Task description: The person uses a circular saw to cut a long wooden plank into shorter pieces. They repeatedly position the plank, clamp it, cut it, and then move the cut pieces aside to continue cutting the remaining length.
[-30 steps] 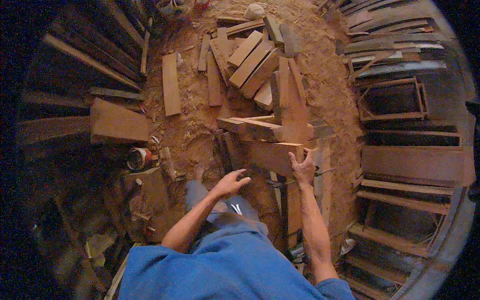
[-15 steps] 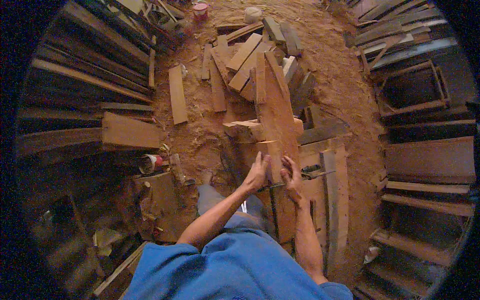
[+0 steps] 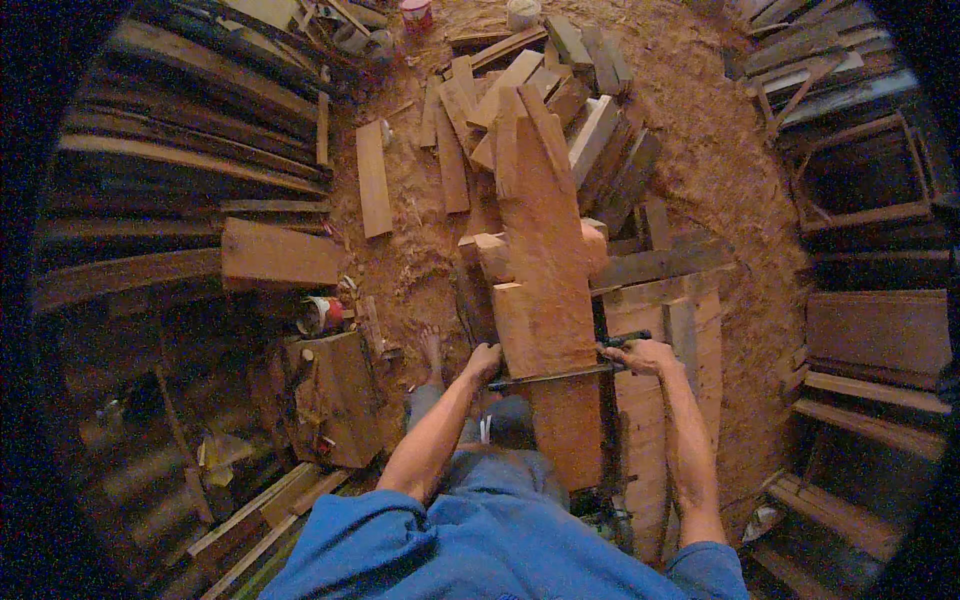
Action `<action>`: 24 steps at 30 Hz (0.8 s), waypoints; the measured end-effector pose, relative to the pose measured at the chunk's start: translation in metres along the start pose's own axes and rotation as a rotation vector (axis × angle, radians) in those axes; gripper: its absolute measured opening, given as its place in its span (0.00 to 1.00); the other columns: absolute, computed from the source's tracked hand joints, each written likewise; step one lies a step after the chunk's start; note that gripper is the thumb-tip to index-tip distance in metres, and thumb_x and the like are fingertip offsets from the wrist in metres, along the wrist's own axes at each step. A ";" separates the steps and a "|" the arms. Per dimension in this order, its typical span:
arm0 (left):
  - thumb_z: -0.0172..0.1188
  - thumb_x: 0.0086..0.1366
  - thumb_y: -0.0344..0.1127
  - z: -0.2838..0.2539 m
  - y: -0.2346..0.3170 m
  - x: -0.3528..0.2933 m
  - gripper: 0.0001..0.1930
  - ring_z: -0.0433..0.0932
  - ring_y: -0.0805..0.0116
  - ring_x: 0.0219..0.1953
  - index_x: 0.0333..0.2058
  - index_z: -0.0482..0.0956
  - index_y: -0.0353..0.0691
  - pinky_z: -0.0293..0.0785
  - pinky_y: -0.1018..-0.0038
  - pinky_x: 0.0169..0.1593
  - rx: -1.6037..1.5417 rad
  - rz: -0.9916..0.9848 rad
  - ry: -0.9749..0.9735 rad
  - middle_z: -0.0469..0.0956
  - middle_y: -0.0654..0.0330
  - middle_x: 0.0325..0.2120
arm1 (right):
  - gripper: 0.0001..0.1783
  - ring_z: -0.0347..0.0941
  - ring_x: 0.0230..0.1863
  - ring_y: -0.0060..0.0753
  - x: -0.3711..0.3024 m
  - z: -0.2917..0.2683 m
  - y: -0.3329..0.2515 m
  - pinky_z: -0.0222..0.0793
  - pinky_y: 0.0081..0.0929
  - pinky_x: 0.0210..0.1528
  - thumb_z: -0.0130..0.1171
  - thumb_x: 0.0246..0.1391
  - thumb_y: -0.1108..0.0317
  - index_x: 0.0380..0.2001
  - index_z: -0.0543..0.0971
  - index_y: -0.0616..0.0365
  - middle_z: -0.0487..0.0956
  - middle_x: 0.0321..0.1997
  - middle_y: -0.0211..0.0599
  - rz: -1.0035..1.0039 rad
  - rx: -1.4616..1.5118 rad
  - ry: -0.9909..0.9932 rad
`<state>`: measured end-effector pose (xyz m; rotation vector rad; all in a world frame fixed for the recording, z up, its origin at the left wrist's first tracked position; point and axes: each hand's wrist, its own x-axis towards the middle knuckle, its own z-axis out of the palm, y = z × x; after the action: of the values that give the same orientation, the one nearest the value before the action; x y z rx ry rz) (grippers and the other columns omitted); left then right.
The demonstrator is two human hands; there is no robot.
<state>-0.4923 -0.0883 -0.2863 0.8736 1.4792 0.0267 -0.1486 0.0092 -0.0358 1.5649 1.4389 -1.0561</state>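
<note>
The person in the blue shirt [image 3: 480, 540] stood bent over a broad board [image 3: 548, 310], which lay lengthwise in front of them, its near end toward their knees and its far end reaching to a heap of cut timber [image 3: 595, 135]. A clamp [image 3: 560, 376] crossed just at that near end, its thin bar running from left to right, and beneath and nearer lay a second board [image 3: 568, 435].

The hands were apart, one on each side of the board. The left hand [image 3: 485, 362] was curled by the bar's left end; from where I stood I couldn't tell what its fingers had hold of. The right hand [image 3: 645, 357] was closed on the clamp's dark end, to the right of the board.

To the left, a bare foot [image 3: 430, 345] rested on the brown ground [image 3: 740, 180], and farther left a red-and-white can [image 3: 322, 314] sat tipped beside a wooden block [image 3: 335, 395]. Long planks [image 3: 190, 160] lined the far left; a rectangular frame [image 3: 870, 220] stood on the right.
</note>
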 end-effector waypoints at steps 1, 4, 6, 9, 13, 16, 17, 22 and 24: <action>0.43 0.69 0.52 0.003 -0.006 0.007 0.29 0.77 0.41 0.48 0.44 0.79 0.27 0.73 0.57 0.49 -0.141 -0.130 -0.018 0.80 0.37 0.39 | 0.47 0.76 0.50 0.50 0.003 -0.003 0.002 0.70 0.43 0.53 0.34 0.51 0.20 0.47 0.81 0.49 0.81 0.47 0.48 -0.062 -0.003 0.009; 0.51 0.65 0.43 0.008 -0.021 0.017 0.20 0.82 0.52 0.38 0.37 0.82 0.27 0.76 0.64 0.44 -0.183 0.071 0.060 0.83 0.46 0.28 | 0.49 0.77 0.50 0.51 0.012 -0.008 0.007 0.70 0.43 0.53 0.34 0.50 0.19 0.47 0.80 0.52 0.81 0.45 0.51 -0.175 -0.021 0.071; 0.52 0.64 0.41 0.006 -0.025 0.017 0.19 0.82 0.55 0.38 0.37 0.82 0.28 0.76 0.65 0.43 -0.368 0.133 0.066 0.83 0.47 0.29 | 0.51 0.76 0.51 0.53 0.015 -0.011 0.013 0.71 0.46 0.54 0.34 0.49 0.19 0.46 0.79 0.57 0.80 0.48 0.53 -0.191 -0.022 0.044; 0.54 0.63 0.39 0.001 -0.016 0.009 0.17 0.82 0.58 0.38 0.37 0.82 0.28 0.76 0.66 0.43 -0.501 0.120 0.059 0.83 0.50 0.29 | 0.44 0.76 0.48 0.53 0.010 -0.013 0.020 0.70 0.44 0.51 0.40 0.54 0.26 0.48 0.79 0.56 0.80 0.45 0.52 -0.248 -0.004 0.114; 0.56 0.62 0.37 -0.007 0.012 -0.015 0.15 0.81 0.63 0.37 0.38 0.82 0.29 0.76 0.68 0.42 -0.631 0.133 0.077 0.83 0.53 0.29 | 0.37 0.75 0.49 0.52 -0.017 -0.010 0.002 0.70 0.43 0.52 0.55 0.54 0.36 0.51 0.76 0.60 0.78 0.49 0.51 -0.334 0.109 0.640; 0.58 0.61 0.35 -0.009 0.031 -0.032 0.13 0.80 0.66 0.37 0.38 0.82 0.30 0.76 0.70 0.42 -0.714 0.163 0.098 0.83 0.55 0.29 | 0.36 0.73 0.51 0.50 -0.044 -0.003 -0.044 0.68 0.41 0.55 0.61 0.52 0.42 0.53 0.74 0.61 0.78 0.48 0.49 -0.465 0.483 0.841; 0.58 0.60 0.34 -0.009 0.035 -0.038 0.13 0.80 0.67 0.37 0.38 0.82 0.31 0.76 0.71 0.42 -0.751 0.174 0.108 0.83 0.56 0.30 | 0.36 0.73 0.52 0.50 -0.052 -0.001 -0.062 0.68 0.40 0.56 0.63 0.52 0.43 0.53 0.73 0.62 0.78 0.48 0.49 -0.546 0.579 0.849; 0.60 0.60 0.34 -0.012 0.046 -0.052 0.12 0.80 0.71 0.37 0.38 0.82 0.32 0.75 0.72 0.41 -0.771 0.187 0.163 0.83 0.58 0.31 | 0.38 0.71 0.53 0.52 -0.066 0.014 -0.117 0.65 0.43 0.58 0.60 0.53 0.41 0.55 0.71 0.63 0.76 0.50 0.51 -0.616 0.540 0.906; 0.59 0.63 0.40 -0.016 0.050 -0.054 0.14 0.81 0.68 0.38 0.38 0.83 0.33 0.75 0.71 0.42 -0.535 0.236 0.257 0.84 0.55 0.32 | 0.38 0.71 0.53 0.53 -0.054 0.016 -0.105 0.65 0.45 0.57 0.58 0.54 0.40 0.56 0.71 0.62 0.76 0.51 0.52 -0.467 0.419 0.942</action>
<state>-0.4893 -0.0730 -0.2125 0.6115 1.4922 0.7011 -0.2557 -0.0165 0.0089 2.2594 2.4146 -0.9370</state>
